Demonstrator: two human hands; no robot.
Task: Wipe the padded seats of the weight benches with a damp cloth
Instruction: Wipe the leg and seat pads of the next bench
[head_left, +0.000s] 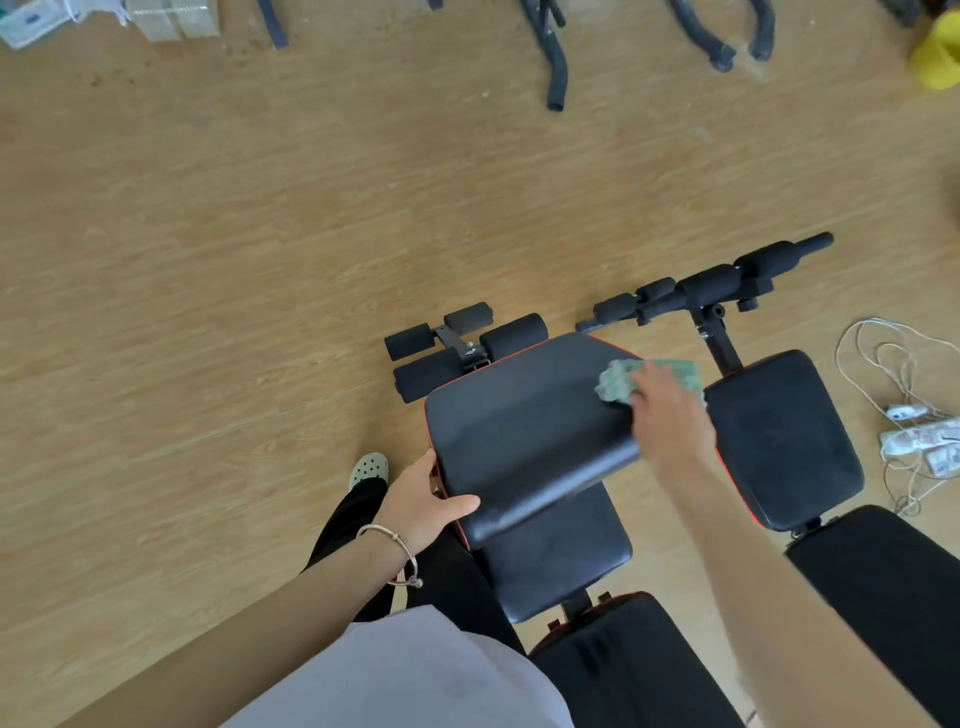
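The floor (208, 234) is light wood-pattern laminate under soft, even light. At the far edge are black curved tubes (556, 67) and white plastic packages (171, 21). A yellow object (940, 52) sits far right; white cables (893, 374) lie on the right.

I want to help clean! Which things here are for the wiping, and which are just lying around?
For the wiping: green cloth, near bench seat, second bench seat, right hand, left hand.
Just lying around: white cords, yellow thing, plastic bags.
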